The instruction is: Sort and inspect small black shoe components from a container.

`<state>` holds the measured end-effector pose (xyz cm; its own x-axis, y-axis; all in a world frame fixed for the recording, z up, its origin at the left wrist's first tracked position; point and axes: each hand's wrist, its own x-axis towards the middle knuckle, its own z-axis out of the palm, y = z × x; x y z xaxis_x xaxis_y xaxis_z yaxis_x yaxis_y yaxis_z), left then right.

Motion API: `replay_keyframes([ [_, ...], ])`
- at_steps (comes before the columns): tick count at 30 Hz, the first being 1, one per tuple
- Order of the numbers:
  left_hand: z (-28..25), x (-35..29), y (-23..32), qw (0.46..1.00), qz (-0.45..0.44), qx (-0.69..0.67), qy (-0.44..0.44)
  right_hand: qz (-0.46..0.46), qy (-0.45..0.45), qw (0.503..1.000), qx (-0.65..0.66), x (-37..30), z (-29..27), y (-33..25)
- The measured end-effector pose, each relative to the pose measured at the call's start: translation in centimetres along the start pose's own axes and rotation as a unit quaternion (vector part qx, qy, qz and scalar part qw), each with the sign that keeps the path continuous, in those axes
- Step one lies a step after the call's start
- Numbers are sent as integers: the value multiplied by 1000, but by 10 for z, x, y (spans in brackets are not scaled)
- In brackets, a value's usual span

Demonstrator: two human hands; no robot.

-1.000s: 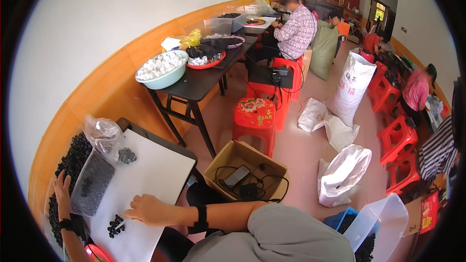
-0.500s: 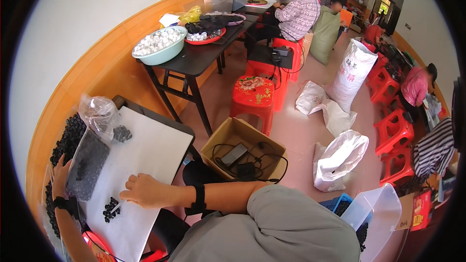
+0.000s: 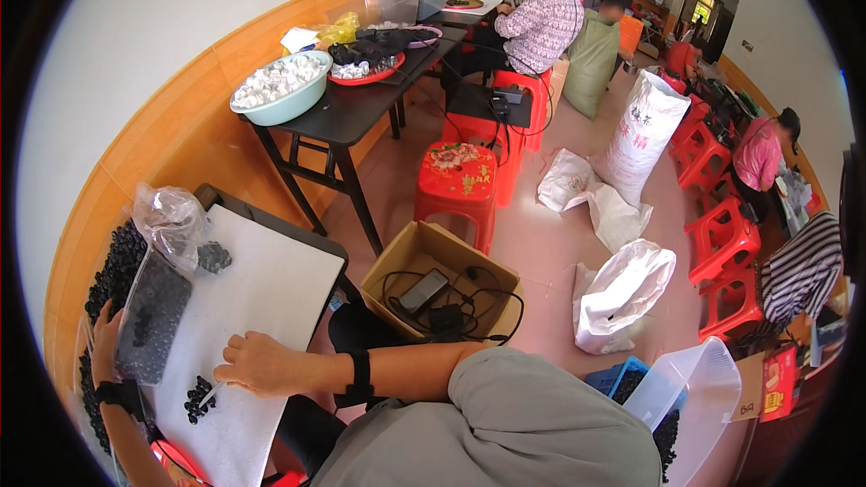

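Far left, I've got a clear bin (image 3: pixel 158 329) loaded with black pieces (image 3: pixel 115 271). The left hand (image 3: pixel 105 347) is inside its near part, among the pieces, fingers loosely bent and partly hidden; I can't tell how wide they're spread or whether they have hold of any. Crumpled clear bag (image 3: pixel 170 227) at the bin's far end, small dark packet (image 3: pixel 214 258) beside it on a white sheet (image 3: pixel 262 280). Near edge of the sheet: a small pile (image 3: pixel 198 401) of loose black pieces, between bin and right hand. A thin pale stick (image 3: pixel 211 394) slants down to it, tip at the pieces. I have the right hand (image 3: pixel 260 365) low over the sheet, thumb and fingers closed together on the stick's upper end, other fingers curled.

Beyond, on a black table (image 3: pixel 336 124), a pale green basin (image 3: pixel 281 114) heaped with white pieces, then a red tray (image 3: pixel 370 78). Moving right: cardboard box (image 3: pixel 442 248) with cables and adapters inside, red stool (image 3: pixel 457 176), seated person in a patterned shirt (image 3: pixel 546 29), tall white sack (image 3: pixel 640 140), open white sack (image 3: pixel 622 298) nearer, blue crate (image 3: pixel 597 381) of black pieces, translucent tub (image 3: pixel 713 379) beside it.
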<state>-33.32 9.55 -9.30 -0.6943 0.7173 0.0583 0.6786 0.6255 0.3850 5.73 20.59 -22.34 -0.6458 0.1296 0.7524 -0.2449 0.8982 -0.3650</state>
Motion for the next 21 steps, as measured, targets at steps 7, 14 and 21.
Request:
replay_keyframes([
  [7, -3, -4, -9, 998, 6, 46, 53, 3, -11, 1000, 8, 1, 2, -3],
  [14, -12, -28, 24, 952, 72, 294, 48, 7, -4, 1000, 9, 0, 2, -2],
  [21, 2, -16, 22, 993, 9, 100, 58, 8, 2, 1000, 7, -2, -4, 1],
])
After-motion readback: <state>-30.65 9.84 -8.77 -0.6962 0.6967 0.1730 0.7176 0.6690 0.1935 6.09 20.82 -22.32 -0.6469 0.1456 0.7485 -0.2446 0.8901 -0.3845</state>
